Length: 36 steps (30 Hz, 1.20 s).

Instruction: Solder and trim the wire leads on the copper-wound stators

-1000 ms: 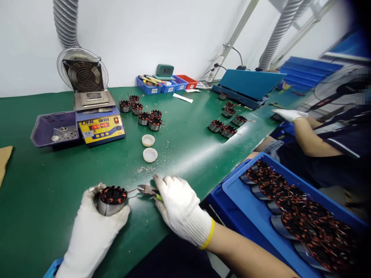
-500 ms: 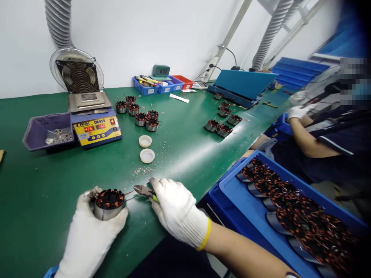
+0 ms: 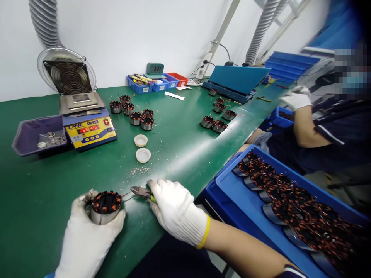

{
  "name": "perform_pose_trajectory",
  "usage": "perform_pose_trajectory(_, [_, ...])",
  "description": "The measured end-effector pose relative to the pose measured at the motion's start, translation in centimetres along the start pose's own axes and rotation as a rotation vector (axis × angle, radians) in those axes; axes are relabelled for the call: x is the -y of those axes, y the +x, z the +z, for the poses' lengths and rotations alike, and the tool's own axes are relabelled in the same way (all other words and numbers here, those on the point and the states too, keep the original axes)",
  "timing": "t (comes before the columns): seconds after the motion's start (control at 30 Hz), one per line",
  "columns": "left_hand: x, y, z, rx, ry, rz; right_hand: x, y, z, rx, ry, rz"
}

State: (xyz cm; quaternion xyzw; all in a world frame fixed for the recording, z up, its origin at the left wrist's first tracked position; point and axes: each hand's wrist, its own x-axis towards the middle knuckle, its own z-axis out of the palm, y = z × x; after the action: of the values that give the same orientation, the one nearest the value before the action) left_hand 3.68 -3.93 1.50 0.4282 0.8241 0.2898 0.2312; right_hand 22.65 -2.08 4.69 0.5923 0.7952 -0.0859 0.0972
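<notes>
In a white glove, my left hand [image 3: 89, 227] grips a motor stator [image 3: 106, 208], a steel ring with copper windings and black insulation, tilted a little at the front of the green bench. A thin wire lead [image 3: 126, 194] sticks out of its right side. My gloved right hand [image 3: 175, 210] is closed around green-handled diagonal cutters [image 3: 141, 191]. Their jaw tips point left and are at the end of that lead; whether they pinch it I cannot tell. Small wire clippings [image 3: 139, 171] lie scattered just beyond the cutters, near two white round caps [image 3: 143, 155].
Several stators [image 3: 135, 118] stand farther back, others [image 3: 219, 126] to the right. A yellow-and-blue solder pot [image 3: 91, 129] and purple tray [image 3: 21, 135] are at left. A blue crate [image 3: 228, 185] full of stators is by my right arm. A co-worker's gloved hand [image 3: 298, 98] is at far right.
The view has shifted slightly, moving the bench things left. Both hands keep their holds, the cutters still at the lead. The co-worker's hands at right have changed position.
</notes>
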Motion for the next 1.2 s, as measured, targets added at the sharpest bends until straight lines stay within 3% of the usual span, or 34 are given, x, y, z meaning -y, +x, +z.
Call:
perform_pose_trajectory(0.83, [-0.9, -0.5, -0.3, -0.03, 0.04, -0.012, -0.1, -0.3, 0.5, -0.121, -0.012, -0.048])
perform_pose_trajectory(1.2, [-0.4, -0.5, 0.4, 0.021, 0.166, -0.002, -0.4, -0.6, 0.5, -0.055, -0.087, 0.021])
